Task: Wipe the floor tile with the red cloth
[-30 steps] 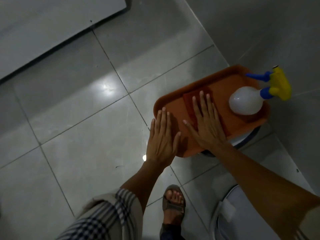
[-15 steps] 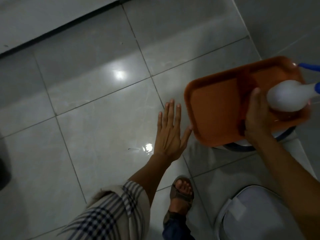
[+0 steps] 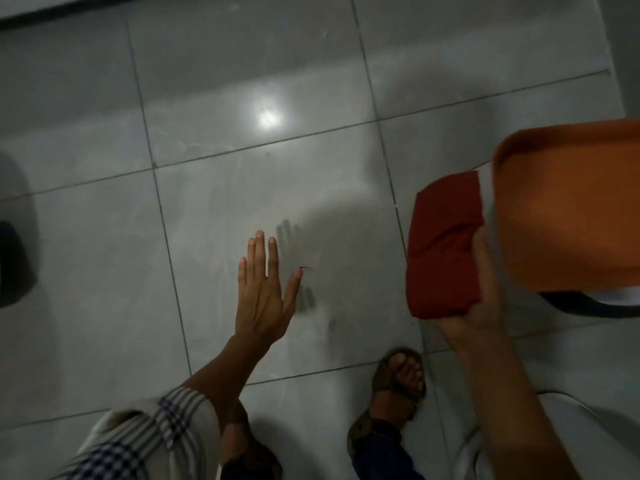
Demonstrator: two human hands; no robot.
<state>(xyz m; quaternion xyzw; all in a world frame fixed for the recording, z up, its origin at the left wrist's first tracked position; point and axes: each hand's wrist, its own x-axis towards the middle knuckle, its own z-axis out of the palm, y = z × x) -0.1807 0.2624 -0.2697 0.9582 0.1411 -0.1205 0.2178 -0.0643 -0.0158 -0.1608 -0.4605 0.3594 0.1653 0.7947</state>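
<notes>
Floor (image 3: 104, 237): several grey tiles, grout-lined, none wiped yet. One orange tray (image 3: 568, 209) at right edge, now emptied of cloth. One red cloth (image 3: 443, 247), folded, lifted off tray, held above floor beside tray's left rim. Two hands: right (image 3: 481, 303) gripping cloth; left (image 3: 263, 292) spread flat, empty, over middle tile. Wiping ready to begin.

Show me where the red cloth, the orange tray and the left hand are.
red cloth (image 3: 443, 244), head view, middle of the folded fabric
orange tray (image 3: 561, 216), head view, bare floor of the tray
left hand (image 3: 263, 296), head view, back of the hand
</notes>
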